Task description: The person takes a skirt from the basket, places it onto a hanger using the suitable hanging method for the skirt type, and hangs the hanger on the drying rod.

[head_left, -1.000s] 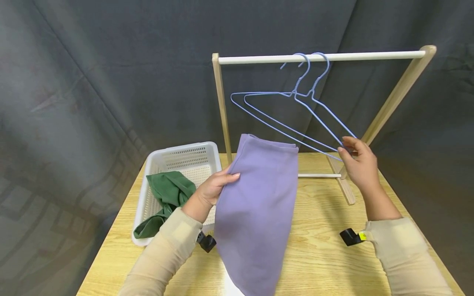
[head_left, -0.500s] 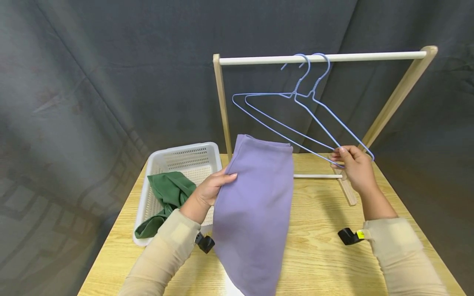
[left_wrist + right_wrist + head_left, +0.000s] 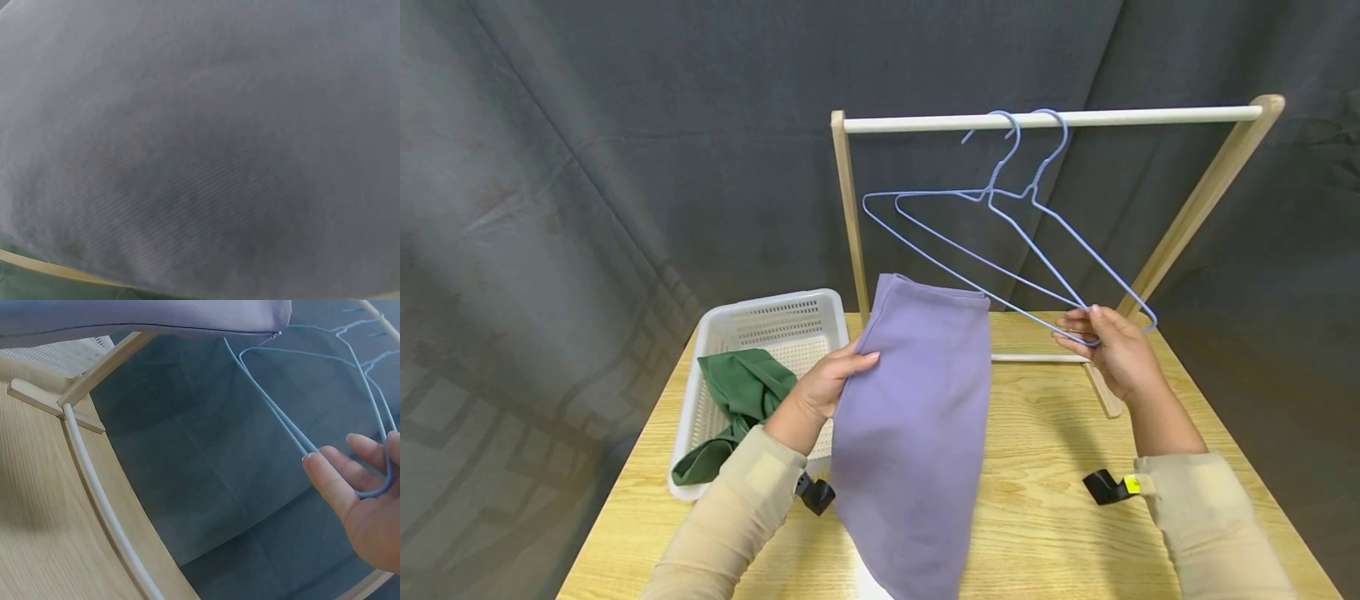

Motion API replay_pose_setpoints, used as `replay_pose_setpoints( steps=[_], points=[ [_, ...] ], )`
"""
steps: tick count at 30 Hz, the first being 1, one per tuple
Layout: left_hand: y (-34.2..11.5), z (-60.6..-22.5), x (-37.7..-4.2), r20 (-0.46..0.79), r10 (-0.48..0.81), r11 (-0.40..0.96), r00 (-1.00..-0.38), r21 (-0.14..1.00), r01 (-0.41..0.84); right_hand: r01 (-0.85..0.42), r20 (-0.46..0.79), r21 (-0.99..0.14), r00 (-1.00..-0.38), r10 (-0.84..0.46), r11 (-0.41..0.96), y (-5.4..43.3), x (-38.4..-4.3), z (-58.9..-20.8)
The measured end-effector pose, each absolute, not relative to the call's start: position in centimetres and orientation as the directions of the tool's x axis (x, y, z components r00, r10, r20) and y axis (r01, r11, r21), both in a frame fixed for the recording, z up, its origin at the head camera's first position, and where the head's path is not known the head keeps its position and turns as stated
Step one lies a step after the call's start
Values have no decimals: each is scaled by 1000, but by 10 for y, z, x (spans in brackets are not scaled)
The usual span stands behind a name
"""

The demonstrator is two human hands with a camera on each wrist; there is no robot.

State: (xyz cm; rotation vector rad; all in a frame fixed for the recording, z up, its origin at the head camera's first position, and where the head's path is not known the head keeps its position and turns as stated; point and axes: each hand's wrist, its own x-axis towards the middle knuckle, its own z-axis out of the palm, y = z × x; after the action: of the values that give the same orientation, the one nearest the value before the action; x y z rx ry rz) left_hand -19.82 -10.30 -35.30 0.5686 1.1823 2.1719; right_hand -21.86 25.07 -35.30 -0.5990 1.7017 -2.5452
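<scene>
My left hand [image 3: 831, 385] grips the left edge of a folded lilac cloth [image 3: 917, 408], thumb on top and fingers hidden behind it. The cloth hangs down in front of the rack and fills nearly all of the left wrist view. On the right, my right hand [image 3: 1123, 354] pinches the lower right corner of the nearer blue wire hanger [image 3: 996, 173], whose hook stays over the rail. In the right wrist view, that corner lies between thumb and fingers. Just behind it hangs a second blue hanger [image 3: 1039, 177], its right corner extending past my hand.
A wooden garment rack with a white rail [image 3: 1150, 118] stands at the back of the wooden table [image 3: 1037, 517]. At left, a white plastic basket [image 3: 694, 392] contains a crumpled green cloth [image 3: 748, 383]. A grey curtain [image 3: 700, 167] closes off the back.
My right hand has slid down along the hangers and taken the nearer one's corner, swinging it slightly left and forward. The lilac cloth has shifted slightly left with my left hand.
</scene>
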Motion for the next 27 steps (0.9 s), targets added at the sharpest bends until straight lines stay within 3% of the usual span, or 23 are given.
replay_pose_setpoints(
  steps=[5, 7, 12, 18, 20, 27],
  points=[
    [-103, -352, -198, 83, 671, -422, -737, 860, -287, -228, 331, -879, -924, -192, -419, 259, -225, -365],
    [-103, -352, -198, 85, 668, -421, -739, 862, -281, -230, 360, -857, -907, -217, -460, 289, -256, -405],
    [-102, -353, -199, 88, 667, -423, -739, 862, -278, -244, 392, -840, -891, -231, -484, 327, -293, -454],
    [-102, -355, -200, 91, 680, -428, -728, 855, -293, -302, 386, -866, -910, -149, -399, 270, -233, -379],
    [-102, -355, -200, 94, 681, -431, -726, 853, -294, -289, 393, -845, -907, -155, -450, 259, -223, -365],
    [-103, -353, -200, 109, 672, -437, -732, 857, -274, -294, 387, -837, -914, -120, -462, 249, -216, -351]
  ],
)
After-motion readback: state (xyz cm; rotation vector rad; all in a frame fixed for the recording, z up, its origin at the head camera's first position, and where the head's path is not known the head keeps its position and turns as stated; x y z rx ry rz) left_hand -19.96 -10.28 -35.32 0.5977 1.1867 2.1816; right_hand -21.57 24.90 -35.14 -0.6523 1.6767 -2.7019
